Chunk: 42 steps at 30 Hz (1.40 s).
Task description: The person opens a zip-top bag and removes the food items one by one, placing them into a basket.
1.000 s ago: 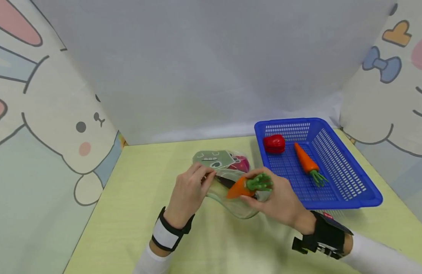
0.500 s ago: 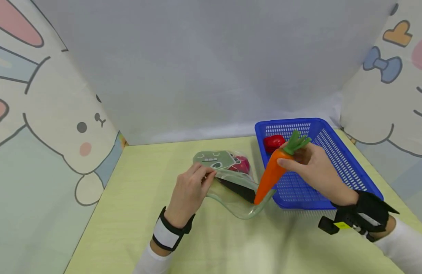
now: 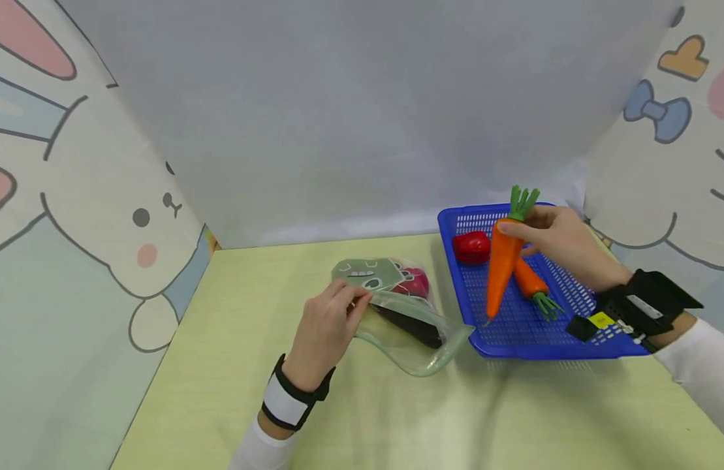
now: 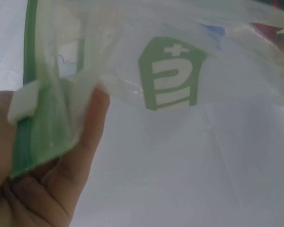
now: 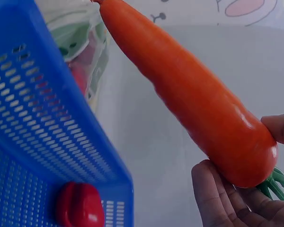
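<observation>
My right hand (image 3: 564, 241) grips an orange carrot (image 3: 501, 264) near its green top, tip pointing down, over the blue basket (image 3: 463, 300). The right wrist view shows thumb and fingers on either side of the carrot's thick end (image 5: 241, 156). On the table, my left hand (image 3: 326, 326) pinches the edge of a clear zip bag (image 3: 411, 356) with a green rim. A white slider (image 4: 24, 101) sits on that rim in the left wrist view. Inside the bag lie a dark, long eggplant-like thing (image 3: 413, 326) and a dark pink round thing (image 3: 416, 282).
A second carrot (image 3: 529, 281) and a red bell pepper (image 3: 471, 247) lie in the basket. The basket stands at the right of the pale yellow table (image 3: 232, 307), beside the bag. A grey-white wall panel (image 3: 350, 130) rises behind, with rabbit-printed panels on both sides.
The right hand has carried the carrot from over the bag's mouth, right and away, to over the basket; the carrot now hangs tip down. The left hand stays at the bag's edge.
</observation>
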Each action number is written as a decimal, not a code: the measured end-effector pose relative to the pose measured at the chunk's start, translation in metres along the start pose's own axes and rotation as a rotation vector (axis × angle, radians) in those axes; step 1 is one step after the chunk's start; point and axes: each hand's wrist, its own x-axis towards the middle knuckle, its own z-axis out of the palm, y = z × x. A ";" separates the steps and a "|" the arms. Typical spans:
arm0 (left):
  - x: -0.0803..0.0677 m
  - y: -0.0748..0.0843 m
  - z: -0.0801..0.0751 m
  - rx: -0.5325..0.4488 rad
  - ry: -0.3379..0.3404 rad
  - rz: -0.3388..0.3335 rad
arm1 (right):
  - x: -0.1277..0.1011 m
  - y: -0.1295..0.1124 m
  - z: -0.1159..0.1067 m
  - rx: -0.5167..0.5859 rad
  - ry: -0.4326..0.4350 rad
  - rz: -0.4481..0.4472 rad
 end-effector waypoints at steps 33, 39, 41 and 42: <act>0.000 0.000 0.002 0.010 0.002 -0.001 | 0.089 0.107 0.033 -0.359 -0.170 0.331; 0.000 -0.001 0.002 0.004 0.001 0.005 | 0.089 0.114 0.039 -0.382 -0.140 0.282; 0.000 -0.001 0.002 0.006 0.004 0.006 | 0.087 0.112 0.039 -0.395 -0.128 0.247; 0.000 -0.001 0.002 0.007 0.005 0.007 | 0.086 0.111 0.039 -0.405 -0.121 0.231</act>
